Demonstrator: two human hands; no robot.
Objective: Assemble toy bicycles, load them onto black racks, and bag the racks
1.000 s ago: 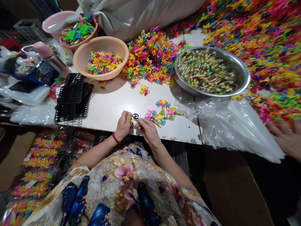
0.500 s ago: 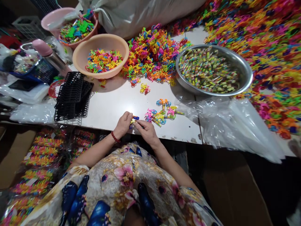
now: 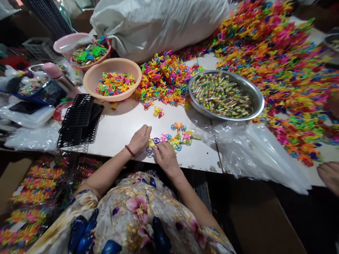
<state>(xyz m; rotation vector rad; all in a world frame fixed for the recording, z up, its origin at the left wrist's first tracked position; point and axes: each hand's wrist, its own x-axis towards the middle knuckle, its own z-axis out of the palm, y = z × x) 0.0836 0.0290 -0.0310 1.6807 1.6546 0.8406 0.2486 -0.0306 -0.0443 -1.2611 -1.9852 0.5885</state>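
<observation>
A small toy bicycle, yellow with dark blue wheels, is at the table's front edge between my hands. My right hand pinches it from the right with thumb and fingers. Close by on the left, my left hand has its fingers curled together. Whether anything is inside them is hidden. Just beyond my right hand lies a cluster of toy bicycles, including an orange one with blue wheels and a pink one, with printed candy-like tubes attached to some.
Behind stand a peach basin of toy bicycles, a loose colourful pile and a steel bowl of wrapped tubes. Black plastic racks lie left, clear plastic bags right. Another person's hand shows at the right edge.
My hands have drawn apart slightly, and the toy bicycle now shows more fully beside my right hand. The view has tilted up, and another person's hand has appeared at right.
</observation>
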